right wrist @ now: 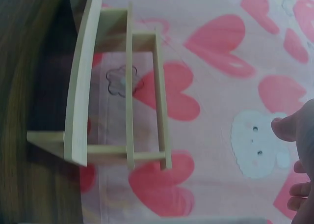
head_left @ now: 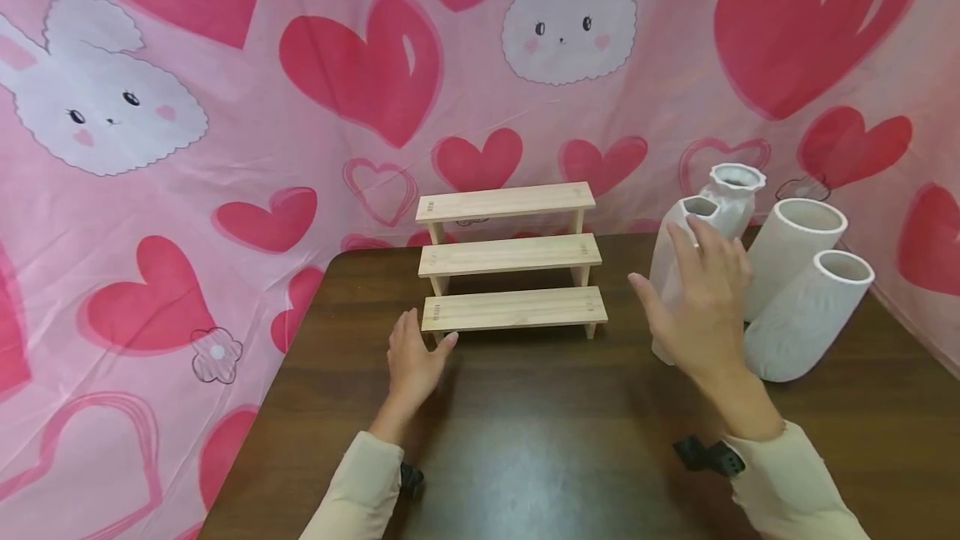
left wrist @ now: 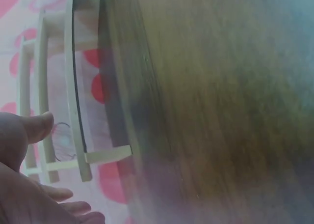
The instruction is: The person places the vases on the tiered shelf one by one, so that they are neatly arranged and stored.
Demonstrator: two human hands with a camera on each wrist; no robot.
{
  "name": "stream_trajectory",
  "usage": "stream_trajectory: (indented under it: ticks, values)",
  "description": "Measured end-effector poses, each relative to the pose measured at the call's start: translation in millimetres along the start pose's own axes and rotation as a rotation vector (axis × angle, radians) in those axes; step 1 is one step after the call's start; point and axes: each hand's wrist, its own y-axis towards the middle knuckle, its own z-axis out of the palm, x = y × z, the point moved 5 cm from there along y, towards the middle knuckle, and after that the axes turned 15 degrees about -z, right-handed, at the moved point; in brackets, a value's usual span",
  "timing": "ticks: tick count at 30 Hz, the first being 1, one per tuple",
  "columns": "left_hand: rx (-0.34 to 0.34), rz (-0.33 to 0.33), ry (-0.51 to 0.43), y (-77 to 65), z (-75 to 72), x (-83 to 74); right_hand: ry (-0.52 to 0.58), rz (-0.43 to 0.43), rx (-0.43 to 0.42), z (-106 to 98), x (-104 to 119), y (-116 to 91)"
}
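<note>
A three-step wooden stand is on the brown table, its steps rising toward the back. My left hand is at the stand's front left corner, fingers loosely spread and holding nothing; whether it touches the wood I cannot tell. My right hand is raised in front of a faceted white vase, thumb apart from the fingers, hiding part of it. In the right wrist view that hand shows nothing in its grasp. Behind the faceted vase is a white vase with a wavy rim.
To the right of my right hand are a wide-mouthed white vase and a slanted white vase, close together. A pink cloth with hearts and rabbits hangs behind the brown table. Dark straps sit at both wrists.
</note>
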Motion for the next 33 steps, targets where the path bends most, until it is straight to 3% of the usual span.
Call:
stream_trajectory:
  ticks: [7, 14, 21, 25, 28, 33]
  values:
    - [0.053, -0.053, -0.086, 15.3, 1.3, 11.2, -0.006, 0.081, -0.017, -13, -23, -8]
    - [0.105, -0.071, -0.195, 26.3, 3.6, 16.3, 0.108, 0.249, 0.002, -24, -42, -20]
    - [0.159, -0.11, -0.325, 29.4, 7.8, 19.6, 0.24, 0.528, 0.167, -23, -58, -38]
    - [0.163, -0.119, -0.35, 30.8, 10.9, 20.9, 0.312, 0.632, 0.278, -17, -63, -48]
    - [0.16, -0.127, -0.356, 32.2, 12.5, 21.9, 0.33, 0.666, 0.326, -13, -65, -55]
    - [0.172, -0.139, -0.408, 35.6, 15.0, 24.4, 0.327, 0.7, 0.325, -10, -67, -61]
